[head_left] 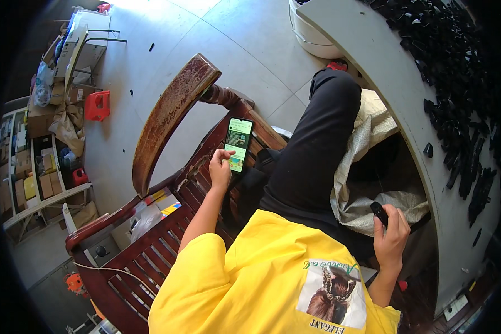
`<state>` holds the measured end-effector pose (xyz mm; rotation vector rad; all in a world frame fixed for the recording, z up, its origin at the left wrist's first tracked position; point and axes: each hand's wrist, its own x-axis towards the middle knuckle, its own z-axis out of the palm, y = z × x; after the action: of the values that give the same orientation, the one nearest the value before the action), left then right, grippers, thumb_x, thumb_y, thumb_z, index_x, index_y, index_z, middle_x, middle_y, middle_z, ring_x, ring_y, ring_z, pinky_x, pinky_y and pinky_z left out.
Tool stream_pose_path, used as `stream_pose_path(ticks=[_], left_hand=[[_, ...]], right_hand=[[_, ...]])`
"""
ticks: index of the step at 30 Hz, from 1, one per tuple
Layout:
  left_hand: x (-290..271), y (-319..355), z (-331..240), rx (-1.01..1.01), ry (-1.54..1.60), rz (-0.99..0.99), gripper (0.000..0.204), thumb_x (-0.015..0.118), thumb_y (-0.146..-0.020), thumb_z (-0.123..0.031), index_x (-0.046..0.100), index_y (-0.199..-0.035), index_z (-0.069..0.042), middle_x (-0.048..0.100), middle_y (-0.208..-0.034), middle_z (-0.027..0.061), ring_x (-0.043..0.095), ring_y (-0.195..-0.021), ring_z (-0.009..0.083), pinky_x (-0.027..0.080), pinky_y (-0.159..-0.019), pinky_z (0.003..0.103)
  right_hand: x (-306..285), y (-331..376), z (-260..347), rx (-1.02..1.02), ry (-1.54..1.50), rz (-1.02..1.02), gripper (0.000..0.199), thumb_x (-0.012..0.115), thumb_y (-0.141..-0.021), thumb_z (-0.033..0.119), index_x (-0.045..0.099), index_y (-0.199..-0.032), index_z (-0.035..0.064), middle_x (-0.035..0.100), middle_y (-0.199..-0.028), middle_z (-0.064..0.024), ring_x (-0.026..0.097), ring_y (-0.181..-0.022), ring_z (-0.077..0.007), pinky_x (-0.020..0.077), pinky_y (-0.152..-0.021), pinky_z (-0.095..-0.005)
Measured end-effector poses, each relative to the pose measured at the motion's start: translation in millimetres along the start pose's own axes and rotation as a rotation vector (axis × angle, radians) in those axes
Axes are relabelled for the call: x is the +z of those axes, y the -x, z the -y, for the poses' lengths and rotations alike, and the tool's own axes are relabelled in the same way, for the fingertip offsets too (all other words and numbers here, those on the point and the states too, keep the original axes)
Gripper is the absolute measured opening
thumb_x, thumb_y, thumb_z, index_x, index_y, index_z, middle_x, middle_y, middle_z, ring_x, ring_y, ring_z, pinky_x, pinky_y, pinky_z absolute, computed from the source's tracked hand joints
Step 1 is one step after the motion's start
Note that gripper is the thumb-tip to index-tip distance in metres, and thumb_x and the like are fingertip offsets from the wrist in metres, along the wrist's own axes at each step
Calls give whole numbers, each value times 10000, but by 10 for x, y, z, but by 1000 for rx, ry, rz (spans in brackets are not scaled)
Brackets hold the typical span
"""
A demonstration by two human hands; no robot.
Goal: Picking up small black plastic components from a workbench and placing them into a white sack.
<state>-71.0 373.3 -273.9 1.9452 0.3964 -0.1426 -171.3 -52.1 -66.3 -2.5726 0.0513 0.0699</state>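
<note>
A lit smartphone [239, 146] rests on the slatted wooden bench, left of my thigh. My left hand [221, 167] is at its lower left edge, a finger reaching over the screen; the hand is open and does not grip the phone. On the right, my right hand [392, 231] pinches a small black plastic piece [379, 213] between thumb and fingers, just above an open woven sack [348, 195]. Many similar black plastic pieces [456, 94] lie heaped on the grey table [367, 50] at the right.
The dark red bench [128, 273] has a curved, worn armrest [172, 117]. A white bucket [314, 33] stands beyond the table edge. Shelves with cardboard boxes [23, 161] and a red plastic stool [97, 106] are at the left. Small black bits [151, 48] lie on the floor.
</note>
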Motion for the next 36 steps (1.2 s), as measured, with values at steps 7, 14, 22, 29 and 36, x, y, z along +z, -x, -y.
stream_pose_path(ticks=[7,14,22,29,36], left_hand=[[28,-57,-188,62,28,-79,213,343,-732,118,466,-859,0,673,-1042,163,624,-967,191,440,-915,289],[-68,-1,-140,36,28,-143,215,346,-726,121,473,-852,2,670,-1012,167,616,-896,174,453,-884,291],[-41,0,-124,60,-5,-124,222,335,-728,127,471,-850,1,654,-989,167,592,-887,162,447,-874,276],[-38,-5,-139,70,-39,-124,223,346,-722,130,482,-841,0,674,-962,151,637,-926,190,458,-882,288],[-29,19,-162,54,-53,-118,227,338,-730,132,474,-854,1,662,-981,162,604,-892,164,450,-875,272]], right_hand=[[-14,5,5,2,-5,-5,217,620,-842,71,552,-1022,-28,605,-918,-189,588,-803,-386,467,-718,-423],[29,-34,5,-49,7,-45,224,632,-840,103,541,-1023,11,564,-808,-152,552,-729,-353,434,-642,-424],[38,-47,7,-57,22,-39,219,629,-842,106,540,-1016,7,568,-811,-147,555,-735,-349,435,-642,-422],[44,-46,-4,-62,21,-32,228,630,-842,108,539,-1024,6,580,-824,-152,558,-742,-352,442,-651,-425],[47,-46,8,-53,14,-23,223,629,-840,100,538,-1022,7,583,-825,-155,562,-748,-354,446,-657,-427]])
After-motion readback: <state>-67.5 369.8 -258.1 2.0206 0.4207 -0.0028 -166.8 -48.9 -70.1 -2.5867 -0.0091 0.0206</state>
